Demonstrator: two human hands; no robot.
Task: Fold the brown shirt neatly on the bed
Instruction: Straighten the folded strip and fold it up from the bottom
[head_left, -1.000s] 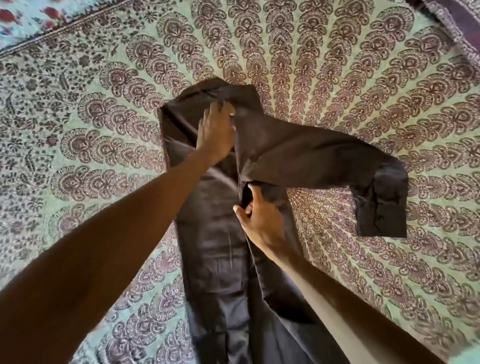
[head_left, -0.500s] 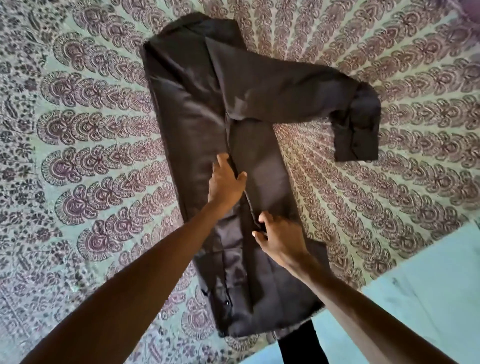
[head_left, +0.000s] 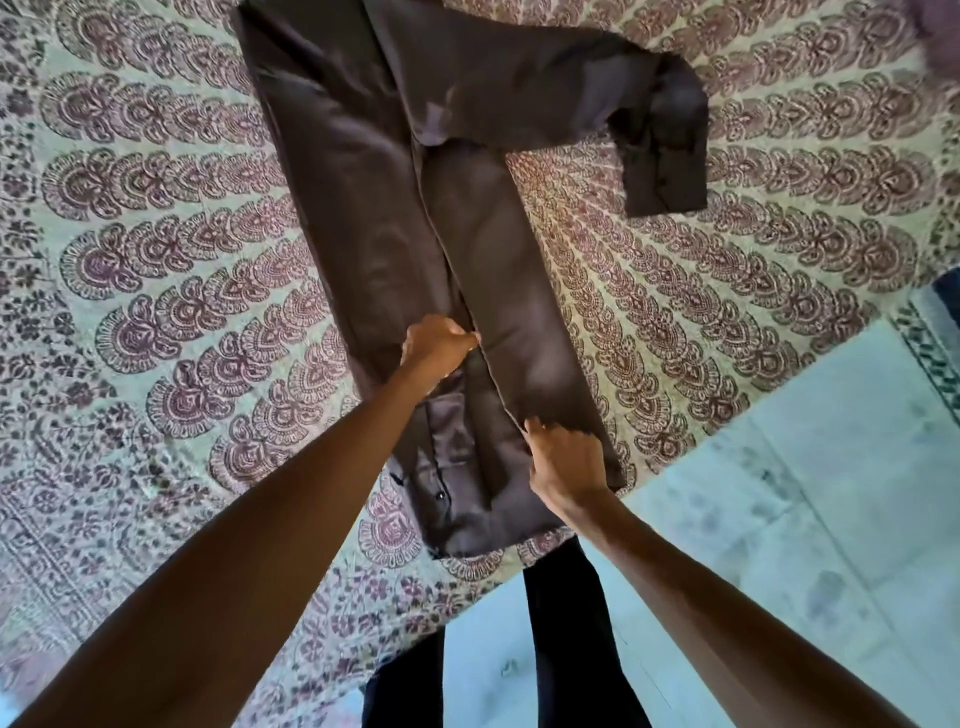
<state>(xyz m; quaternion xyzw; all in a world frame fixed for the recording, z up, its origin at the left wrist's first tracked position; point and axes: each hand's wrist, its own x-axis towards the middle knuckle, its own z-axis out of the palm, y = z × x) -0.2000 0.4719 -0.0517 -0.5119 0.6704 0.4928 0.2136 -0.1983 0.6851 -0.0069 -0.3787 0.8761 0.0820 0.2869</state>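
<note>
— What is lost to view here?
— The top of the brown shirt (head_left: 363, 208) runs off the upper edge, so collar and shoulders are cut away. Both forearms leave the frame at the bottom. In the top right corner a purplish thing (head_left: 937, 36) is blurred and clipped, and I cannot tell what it is.
— And the fingers?
— The left hand (head_left: 436, 345) shows only its knuckles. Its fingers are curled down over the edge of the folded-in right panel, clenching the cloth, with the tips hidden. The right hand (head_left: 569, 465) lies on the same panel nearer the hem, thumb along the edge, fingers bent onto the fabric. Whether it pinches the cloth or merely presses it, I cannot tell.
— Where does the shirt lie?
— Flat on the bed (head_left: 156, 312), on a green and maroon print. It runs lengthwise away from the person, with its hem near the bed's edge.
— Counts?
— One shirt. One sleeve (head_left: 519, 98) is in view, stretched out to the right, its cuff (head_left: 667, 171) bent back toward the person. Two hands, both touching the shirt. One button (head_left: 440, 496) shows plainly near the hem. Two dark trouser legs (head_left: 563, 613) stand below the bed's edge on a pale blue floor (head_left: 779, 493).
</note>
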